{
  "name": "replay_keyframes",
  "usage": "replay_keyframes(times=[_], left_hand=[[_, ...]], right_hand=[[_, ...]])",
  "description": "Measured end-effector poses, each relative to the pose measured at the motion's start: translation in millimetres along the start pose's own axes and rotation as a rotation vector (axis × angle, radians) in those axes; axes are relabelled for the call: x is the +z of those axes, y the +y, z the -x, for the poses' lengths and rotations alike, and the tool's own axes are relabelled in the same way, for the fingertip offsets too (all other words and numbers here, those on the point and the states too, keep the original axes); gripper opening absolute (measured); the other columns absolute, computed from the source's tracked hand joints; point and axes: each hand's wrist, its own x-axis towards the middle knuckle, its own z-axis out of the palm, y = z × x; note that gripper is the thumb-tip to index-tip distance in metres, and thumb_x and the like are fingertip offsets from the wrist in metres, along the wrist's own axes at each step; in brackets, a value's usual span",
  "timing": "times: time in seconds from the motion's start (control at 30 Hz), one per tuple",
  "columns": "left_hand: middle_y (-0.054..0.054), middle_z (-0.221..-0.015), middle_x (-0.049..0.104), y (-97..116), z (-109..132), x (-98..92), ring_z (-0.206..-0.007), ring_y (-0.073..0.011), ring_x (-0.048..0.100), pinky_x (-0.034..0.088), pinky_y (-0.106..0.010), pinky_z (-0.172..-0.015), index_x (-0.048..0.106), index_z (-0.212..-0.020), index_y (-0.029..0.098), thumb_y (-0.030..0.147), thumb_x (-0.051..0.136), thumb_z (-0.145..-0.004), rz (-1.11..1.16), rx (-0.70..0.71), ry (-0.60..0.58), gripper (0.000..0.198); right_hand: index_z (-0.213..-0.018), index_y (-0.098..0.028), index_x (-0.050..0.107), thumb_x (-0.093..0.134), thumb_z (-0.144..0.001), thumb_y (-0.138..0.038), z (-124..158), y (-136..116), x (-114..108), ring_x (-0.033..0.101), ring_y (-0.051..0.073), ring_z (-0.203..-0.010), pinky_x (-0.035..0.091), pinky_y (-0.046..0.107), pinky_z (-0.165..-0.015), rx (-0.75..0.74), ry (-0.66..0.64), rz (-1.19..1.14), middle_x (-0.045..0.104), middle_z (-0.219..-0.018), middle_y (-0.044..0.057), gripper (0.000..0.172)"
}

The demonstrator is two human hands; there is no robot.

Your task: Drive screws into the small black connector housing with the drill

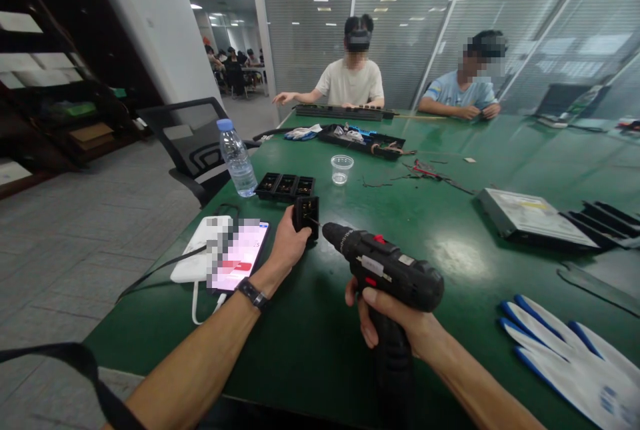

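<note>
My left hand [289, 241] grips a small black plastic socket box [306, 213] and holds it up on its side, its face with brass-coloured contacts turned to the right. Wrapped around the handle of a black cordless drill [387, 267] is my right hand [390, 313]. The drill's chuck points left at the box, and its thin bit reaches the face of the box; I cannot tell whether it touches a screw. Just behind my left hand, a row of three similar black socket boxes [286, 187] lies on the green table [350, 363].
Left of my hands are a phone [243, 253], a white power bank [200, 250] and a water bottle [237, 158]. Beyond stands a clear plastic cup [341, 169]. A metal drive [537, 220] and a white-blue glove [570, 357] lie right. Two people [350, 80] sit across.
</note>
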Motion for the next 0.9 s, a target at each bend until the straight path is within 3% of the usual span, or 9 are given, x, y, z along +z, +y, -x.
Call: replay_keyframes(times=[0.37, 0.9], left_hand=[[-0.007, -0.109, 0.068, 2.2, 0.0, 0.5, -0.099, -0.0222, 0.063, 0.048, -0.036, -0.091, 0.059, -0.119, 0.017, 0.007, 0.059, -0.072, -0.015, 0.022, -0.015, 0.048], [-0.008, -0.113, 0.067, -0.8, 0.2, 1.3, -0.103, -0.0225, 0.063, 0.048, -0.037, -0.096, 0.058, -0.122, 0.017, 0.006, 0.060, -0.072, -0.003, 0.022, 0.004, 0.051]], right_hand=[[-0.101, -0.013, 0.067, 0.058, -0.100, -0.045, 1.6, 2.8, -5.5, 0.056, 0.014, -0.049, 0.044, 0.028, -0.054, 0.021, -0.023, 0.044, 0.065, -0.057, 0.003, 0.034], [-0.096, -0.012, 0.070, 0.058, -0.095, -0.042, -1.5, -6.4, 3.8, 0.051, 0.014, -0.044, 0.044, 0.027, -0.047, 0.065, 0.107, -0.240, 0.058, -0.053, 0.001, 0.032]])
